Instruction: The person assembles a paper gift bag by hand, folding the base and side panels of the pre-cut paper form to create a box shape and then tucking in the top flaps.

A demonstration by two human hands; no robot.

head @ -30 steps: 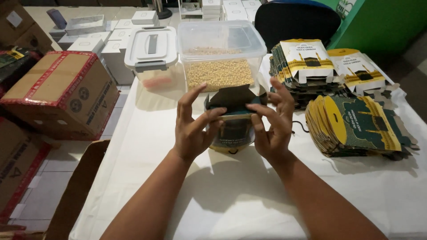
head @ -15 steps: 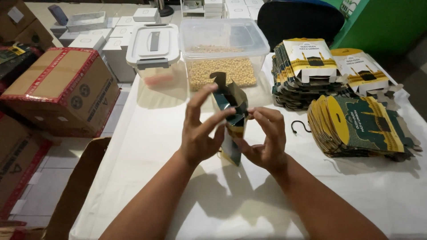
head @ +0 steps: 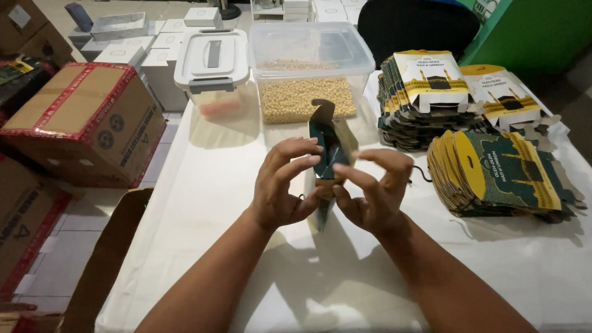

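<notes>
White-clothed table (head: pixel 203 185), tiled floor w/ taped cardboard box (head: pixel 80 123) at 9 o'clock. Lidded white bin (head: pixel 213 61) at 11, clear tub (head: pixel 311 61) of pale grains at 12, flat carton stacks (head: pixel 493 160) at 2–3. Mid-table: left hand (head: pixel 287 185) and right hand (head: pixel 373 191) both pinch a small carton (head: pixel 330 151) between fingertips, the box sitting btwn them, raised off the cloth. Carton upright, dark green outside, tan inside, top flap open toward 12.
</notes>
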